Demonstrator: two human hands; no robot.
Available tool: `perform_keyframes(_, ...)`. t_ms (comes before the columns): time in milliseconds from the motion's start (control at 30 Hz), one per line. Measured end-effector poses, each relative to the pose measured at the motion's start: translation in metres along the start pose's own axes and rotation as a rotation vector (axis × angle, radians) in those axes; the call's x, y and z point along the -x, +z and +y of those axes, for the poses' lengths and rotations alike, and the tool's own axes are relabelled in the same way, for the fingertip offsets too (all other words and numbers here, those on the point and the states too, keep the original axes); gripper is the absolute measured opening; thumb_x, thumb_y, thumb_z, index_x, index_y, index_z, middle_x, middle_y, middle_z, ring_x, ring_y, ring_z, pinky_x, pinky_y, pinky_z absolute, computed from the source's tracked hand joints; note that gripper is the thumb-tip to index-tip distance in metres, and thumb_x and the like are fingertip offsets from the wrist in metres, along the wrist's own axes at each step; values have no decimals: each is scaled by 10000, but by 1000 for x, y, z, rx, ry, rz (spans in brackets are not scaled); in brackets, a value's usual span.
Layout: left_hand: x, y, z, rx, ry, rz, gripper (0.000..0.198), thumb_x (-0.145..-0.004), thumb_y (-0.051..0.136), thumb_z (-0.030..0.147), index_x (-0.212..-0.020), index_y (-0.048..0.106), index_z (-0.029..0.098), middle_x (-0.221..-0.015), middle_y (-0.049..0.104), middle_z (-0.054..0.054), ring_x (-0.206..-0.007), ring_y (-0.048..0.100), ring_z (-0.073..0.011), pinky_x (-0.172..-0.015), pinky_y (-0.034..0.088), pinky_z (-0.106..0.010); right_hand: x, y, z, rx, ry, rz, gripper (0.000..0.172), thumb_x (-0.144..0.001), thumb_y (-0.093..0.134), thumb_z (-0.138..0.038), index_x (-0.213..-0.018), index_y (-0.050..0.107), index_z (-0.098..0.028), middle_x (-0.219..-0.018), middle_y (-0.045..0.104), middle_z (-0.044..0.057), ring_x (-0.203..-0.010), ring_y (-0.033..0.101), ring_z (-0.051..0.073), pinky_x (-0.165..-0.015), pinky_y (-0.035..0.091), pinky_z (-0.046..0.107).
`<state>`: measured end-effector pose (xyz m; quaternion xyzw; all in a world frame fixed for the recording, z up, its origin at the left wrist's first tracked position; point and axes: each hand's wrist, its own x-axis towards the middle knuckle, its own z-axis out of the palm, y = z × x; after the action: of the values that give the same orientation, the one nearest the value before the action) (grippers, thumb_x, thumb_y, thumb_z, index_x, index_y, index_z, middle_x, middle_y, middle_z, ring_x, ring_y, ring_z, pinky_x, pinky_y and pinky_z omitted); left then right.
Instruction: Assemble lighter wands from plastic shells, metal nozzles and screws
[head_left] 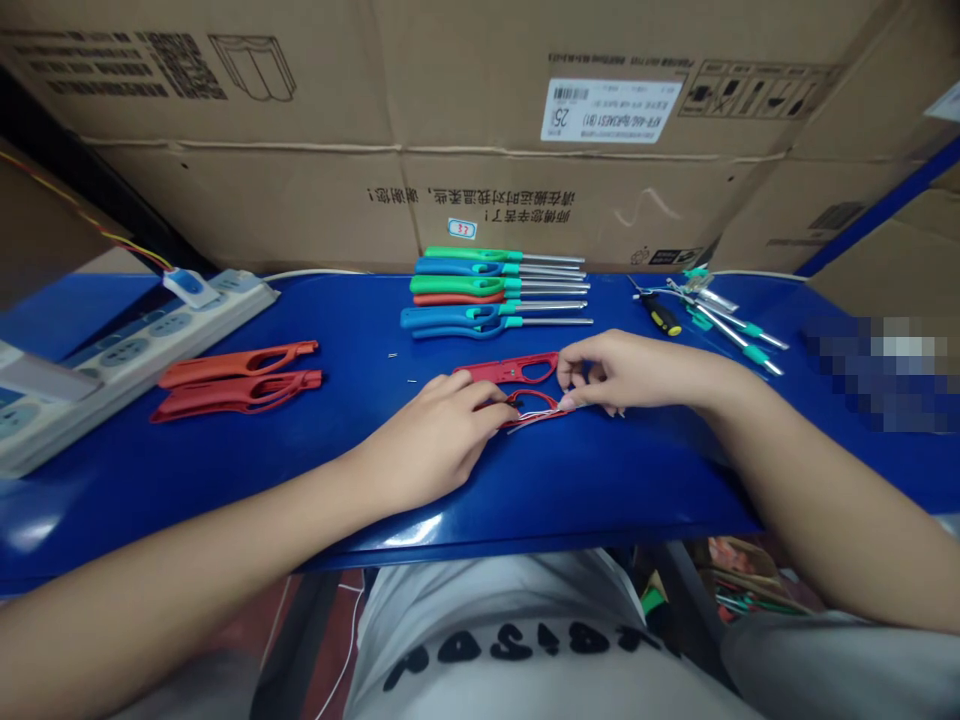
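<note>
On the blue tabletop lie two halves of a red lighter handle. The lower handle half (pixel 541 396) is pressed down by my left hand (pixel 431 440), whose fingers curl over its left end and hide it. Thin white wires (pixel 531 415) run along this half toward the right. At its right end my right hand (pixel 630 368) is closed, thumb and finger pinching the wires. Just behind, the upper handle half (pixel 501 371) lies flat near both hands. Two tiny metal pins (pixel 392 355) rest to the left of the handle halves.
Several assembled lighters (pixel 457 318) are stacked at the back. Red and orange handles (pixel 240 393) lie left, beside a power strip (pixel 150 345). A yellow-black screwdriver (pixel 661 315) and metal lighter tubes (pixel 731 330) lie at the back right. Cardboard (pixel 300 210) stands behind the table.
</note>
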<state>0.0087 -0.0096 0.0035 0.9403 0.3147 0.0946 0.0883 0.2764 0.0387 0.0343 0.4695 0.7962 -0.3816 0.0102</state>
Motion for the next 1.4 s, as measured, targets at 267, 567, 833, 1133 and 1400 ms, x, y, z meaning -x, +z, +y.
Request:
perform_keyframes(267, 0, 1, -1, -10, 8, 6, 308, -1023, 440, 191, -1247, 648, 229, -1200, 652, -81, -1072, 532, -260, -923, 435, -415, -3, 14, -12, 140, -408, -12, 128, -887, 662, -280, -940, 679, -165, -889, 595, 20, -717, 535, 108, -670, 425, 232)
perform_keyframes(567, 0, 1, -1, 20, -27, 12, 332, -1010, 455, 192, -1302, 608, 233, -1226, 629, -78, -1055, 522, -259, -883, 426, -411, -8, 19, -10, 89, -425, 22, 204, -923, 631, -368, -918, 644, -164, -787, 589, -5, -665, 501, 105, -619, 378, 227)
perform_keyframes(833, -1, 2, -2, 107, -30, 25, 336, -996, 461, 175, -1281, 627, 233, -1221, 608, -85, -1054, 515, -250, -934, 437, -425, -7, 21, -10, 112, -382, 37, 158, -871, 617, -185, -1022, 658, -171, -810, 600, -6, -636, 489, 95, -591, 361, 219)
perform_keyframes(1133, -1, 1, -1, 151, -20, 36, 344, -987, 473, 170, -1281, 637, 239, -1203, 595, -92, -1067, 515, -252, -952, 440, -432, -8, 21, -11, 114, -402, 32, 111, -881, 639, -195, -986, 661, -169, -821, 598, -5, -678, 510, 101, -620, 385, 221)
perform_keyframes(1400, 0, 2, -1, 120, -17, 32, 348, -997, 465, 190, -1287, 640, 273, -1200, 600, -81, -1070, 526, -255, -913, 438, -420, -7, 20, -10, 98, -458, 20, 118, -884, 628, -181, -996, 660, -162, -821, 590, -9, -682, 512, 92, -624, 394, 211)
